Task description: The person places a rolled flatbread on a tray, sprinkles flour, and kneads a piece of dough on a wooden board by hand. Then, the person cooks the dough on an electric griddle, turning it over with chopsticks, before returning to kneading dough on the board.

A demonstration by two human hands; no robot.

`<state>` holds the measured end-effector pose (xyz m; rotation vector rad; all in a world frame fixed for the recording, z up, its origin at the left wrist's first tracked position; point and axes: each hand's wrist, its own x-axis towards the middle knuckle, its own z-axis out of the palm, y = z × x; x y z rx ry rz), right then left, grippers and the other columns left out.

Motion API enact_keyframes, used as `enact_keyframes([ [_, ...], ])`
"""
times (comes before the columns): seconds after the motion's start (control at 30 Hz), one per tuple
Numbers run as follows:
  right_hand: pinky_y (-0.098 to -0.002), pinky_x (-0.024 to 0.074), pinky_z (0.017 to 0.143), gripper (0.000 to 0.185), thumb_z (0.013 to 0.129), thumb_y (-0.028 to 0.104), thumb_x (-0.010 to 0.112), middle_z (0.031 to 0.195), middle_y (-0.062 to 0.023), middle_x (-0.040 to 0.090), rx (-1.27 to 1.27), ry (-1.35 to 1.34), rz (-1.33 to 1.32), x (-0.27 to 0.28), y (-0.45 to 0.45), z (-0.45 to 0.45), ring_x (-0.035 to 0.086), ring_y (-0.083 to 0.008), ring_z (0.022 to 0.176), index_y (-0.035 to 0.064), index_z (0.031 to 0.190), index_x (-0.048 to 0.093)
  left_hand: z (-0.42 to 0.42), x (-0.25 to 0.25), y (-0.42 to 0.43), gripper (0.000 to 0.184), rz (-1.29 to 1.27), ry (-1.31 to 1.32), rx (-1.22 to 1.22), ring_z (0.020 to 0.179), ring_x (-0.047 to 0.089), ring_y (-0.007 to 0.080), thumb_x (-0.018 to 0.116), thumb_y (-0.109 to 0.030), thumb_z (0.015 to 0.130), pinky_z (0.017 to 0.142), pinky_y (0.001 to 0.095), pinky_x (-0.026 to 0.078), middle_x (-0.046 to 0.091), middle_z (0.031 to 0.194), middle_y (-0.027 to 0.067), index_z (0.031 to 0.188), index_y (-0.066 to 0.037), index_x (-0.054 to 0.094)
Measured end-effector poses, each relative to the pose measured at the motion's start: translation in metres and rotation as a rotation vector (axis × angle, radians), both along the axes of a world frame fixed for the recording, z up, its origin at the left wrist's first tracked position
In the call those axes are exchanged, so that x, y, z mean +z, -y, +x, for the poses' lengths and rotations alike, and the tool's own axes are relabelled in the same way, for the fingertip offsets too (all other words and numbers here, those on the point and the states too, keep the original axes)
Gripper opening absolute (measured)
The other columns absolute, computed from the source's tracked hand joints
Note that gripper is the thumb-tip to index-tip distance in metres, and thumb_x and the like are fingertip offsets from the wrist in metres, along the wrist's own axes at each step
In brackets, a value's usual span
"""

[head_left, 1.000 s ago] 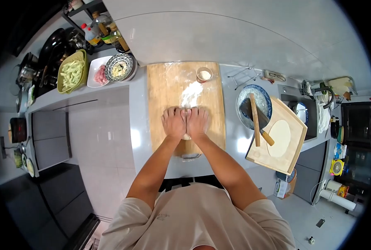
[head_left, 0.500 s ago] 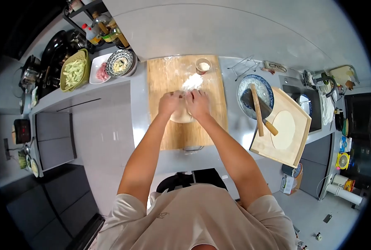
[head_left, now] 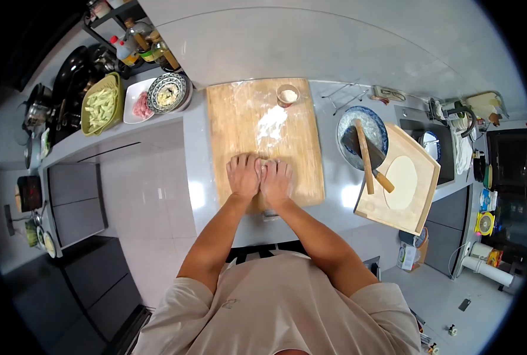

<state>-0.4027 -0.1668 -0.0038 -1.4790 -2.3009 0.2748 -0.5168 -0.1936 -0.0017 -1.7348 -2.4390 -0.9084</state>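
On the wooden board (head_left: 228, 118), my left hand (head_left: 244, 174) and my right hand (head_left: 276, 179) lie side by side near its front edge. Their fingers are curled down over dough (head_left: 263, 163), of which only a little shows between them; the rest is hidden. White flour (head_left: 272, 123) is spread on the board beyond my fingers. A small cup of flour (head_left: 288, 94) stands near the board's back edge.
Right of the board, a blue-rimmed bowl (head_left: 382, 127) carries a rolling pin (head_left: 364, 155) and a cleaver (head_left: 384, 181). A wooden tray (head_left: 424, 216) beside it holds flat dough (head_left: 401, 182). At left are a green basket (head_left: 119, 109), a meat dish (head_left: 131, 116) and a patterned bowl (head_left: 181, 90).
Both hands first moved away from my body over the board, exposing the dough, then came back toward me and now cover most of it.
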Motion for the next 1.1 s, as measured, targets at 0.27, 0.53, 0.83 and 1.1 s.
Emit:
enact_keyframes([
  [0.27, -0.0534, 0.0468, 0.089, 0.029, 0.107, 0.035, 0.054, 0.107, -0.0161, 0.065, -0.016, 0.131, -0.126, 0.002, -0.092, -0.037, 0.060, -0.0371, 0.101, 0.0099, 0.104, 0.068, -0.036, 0.003, -0.093, 0.029, -0.197, -0.044, 0.035, 0.101, 0.059, 0.0312, 0.058, -0.034, 0.103, 0.089, 0.0462, 0.043, 0.070, 0.105, 0.0088, 0.099, -0.011, 0.076],
  [0.53, -0.0553, 0.0445, 0.092, 0.031, 0.105, 0.033, 0.057, 0.108, -0.0198, 0.068, 0.057, -0.056, -0.006, 0.005, -0.118, -0.043, 0.060, -0.0403, 0.104, 0.0073, 0.098, 0.073, -0.049, 0.006, -0.116, 0.037, -0.384, 0.112, -0.002, 0.109, 0.068, 0.0364, 0.053, -0.037, 0.104, 0.091, 0.0489, 0.053, 0.076, 0.111, 0.0146, 0.108, -0.011, 0.078],
  [0.83, -0.0519, 0.0474, 0.087, 0.017, 0.101, 0.025, 0.061, 0.105, -0.0155, 0.069, 0.072, -0.053, 0.025, 0.015, -0.013, 0.007, 0.062, -0.0379, 0.098, 0.0091, 0.101, 0.068, 0.004, 0.029, -0.007, 0.033, -0.269, 0.077, 0.034, 0.103, 0.067, 0.0356, 0.052, -0.032, 0.104, 0.093, 0.0510, 0.048, 0.076, 0.105, 0.0133, 0.106, -0.011, 0.078],
  [1.1, -0.0507, 0.0481, 0.086, 0.019, 0.099, 0.031, 0.064, 0.101, -0.0112, 0.065, -0.022, 0.034, 0.072, 0.000, -0.020, -0.003, 0.061, -0.0335, 0.100, 0.0131, 0.101, 0.070, -0.005, 0.003, -0.017, 0.025, -0.066, -0.051, -0.005, 0.106, 0.060, 0.0315, 0.058, -0.030, 0.104, 0.095, 0.0485, 0.042, 0.070, 0.108, 0.0086, 0.105, -0.011, 0.075],
])
